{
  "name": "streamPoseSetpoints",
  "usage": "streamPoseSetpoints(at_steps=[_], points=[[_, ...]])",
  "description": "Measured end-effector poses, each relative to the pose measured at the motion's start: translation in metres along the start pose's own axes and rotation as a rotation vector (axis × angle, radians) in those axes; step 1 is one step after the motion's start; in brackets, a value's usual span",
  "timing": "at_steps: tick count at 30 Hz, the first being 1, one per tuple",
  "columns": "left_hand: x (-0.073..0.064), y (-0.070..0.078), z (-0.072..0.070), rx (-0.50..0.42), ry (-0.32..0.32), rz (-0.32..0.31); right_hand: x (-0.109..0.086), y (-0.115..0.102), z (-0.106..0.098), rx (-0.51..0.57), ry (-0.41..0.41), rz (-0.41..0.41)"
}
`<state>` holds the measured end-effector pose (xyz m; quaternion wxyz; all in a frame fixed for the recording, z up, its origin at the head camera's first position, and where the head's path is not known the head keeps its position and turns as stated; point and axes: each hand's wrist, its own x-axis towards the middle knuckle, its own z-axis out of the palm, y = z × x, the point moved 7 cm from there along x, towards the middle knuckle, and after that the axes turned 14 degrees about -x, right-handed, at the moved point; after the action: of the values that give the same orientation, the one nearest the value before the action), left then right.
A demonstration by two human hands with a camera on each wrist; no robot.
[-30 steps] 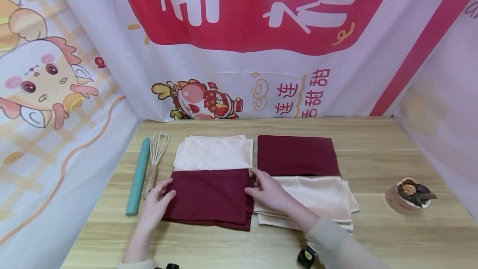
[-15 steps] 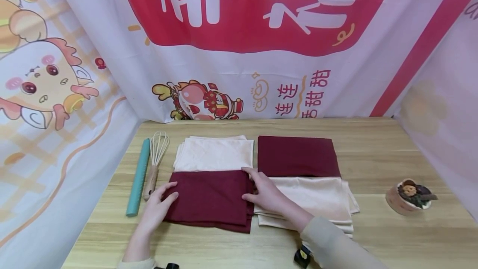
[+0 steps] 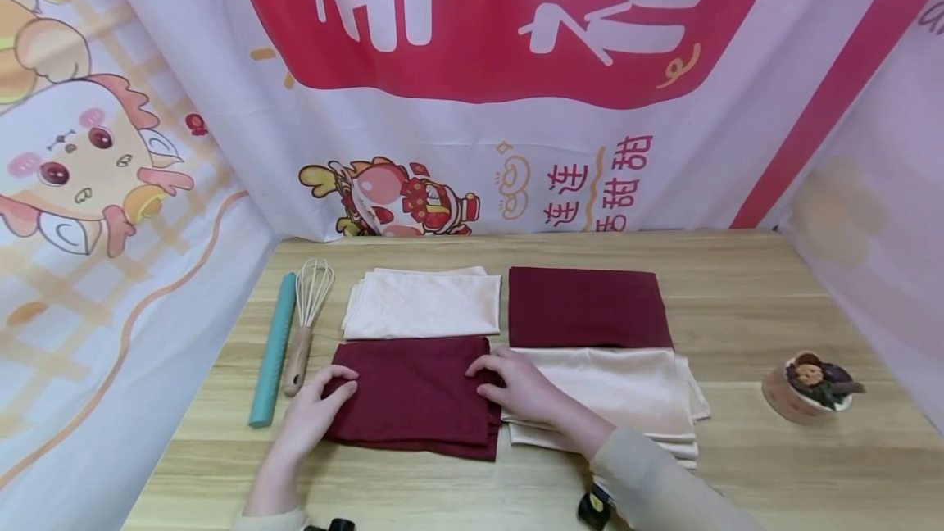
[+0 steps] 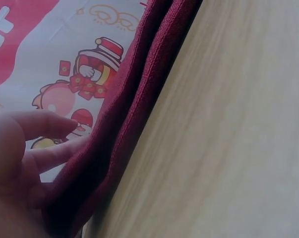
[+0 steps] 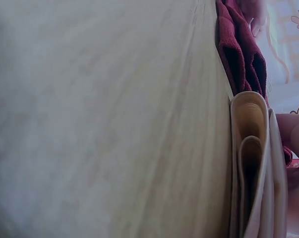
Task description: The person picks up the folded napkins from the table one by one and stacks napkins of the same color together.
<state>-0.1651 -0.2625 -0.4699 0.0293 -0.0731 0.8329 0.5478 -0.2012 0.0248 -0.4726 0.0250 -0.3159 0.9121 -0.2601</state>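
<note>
A folded maroon cloth (image 3: 413, 396) lies on the near left of the table, between my two hands. Its left edge is touched by my left hand (image 3: 306, 412), fingers and thumb loosely bent over the top. From the right, my right hand (image 3: 525, 385) rests fingertips on the same cloth's right side, its forearm crossing a folded cream cloth (image 3: 619, 388). The left wrist view shows the left fingers (image 4: 50, 121) extended beside the cloth's stacked folds (image 4: 124, 114). In the right wrist view the right hand (image 5: 297, 148) is partly hidden behind cream folds (image 5: 253, 163).
Behind lie another folded cream cloth (image 3: 424, 306) and a second folded maroon cloth (image 3: 588, 307). A whisk (image 3: 301, 342) and a teal ridged rod (image 3: 273, 355) lie at the left. A small decorated tub (image 3: 796, 392) stands on the right of the wooden table (image 3: 745, 310).
My right hand has slid a little left and toward me along the maroon cloth's right side. The left fingertips have moved slightly right onto the cloth, whose back edge has shifted slightly nearer.
</note>
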Motion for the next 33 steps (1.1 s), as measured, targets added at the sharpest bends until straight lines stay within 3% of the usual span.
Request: streamPoseSetpoints(at_steps=[10, 15, 20, 24, 33], points=[[0.002, -0.012, -0.003, -0.076, 0.008, -0.018, 0.001, -0.003, -0.001, 0.058, 0.000, -0.007], [-0.002, -0.009, -0.003, -0.150, -0.024, 0.040, 0.000, -0.003, 0.000, 0.163, -0.018, 0.031], [-0.005, -0.004, -0.006, -0.248, -0.006, 0.066, 0.001, -0.005, -0.002, 0.273, -0.021, 0.047], [-0.006, 0.000, -0.010, -0.322, 0.026, 0.052, 0.003, -0.009, -0.011, 0.308, 0.018, 0.042], [-0.003, 0.025, -0.023, -0.324, 0.052, 0.067, 0.008, -0.007, -0.032, 0.412, 0.079, 0.087]])
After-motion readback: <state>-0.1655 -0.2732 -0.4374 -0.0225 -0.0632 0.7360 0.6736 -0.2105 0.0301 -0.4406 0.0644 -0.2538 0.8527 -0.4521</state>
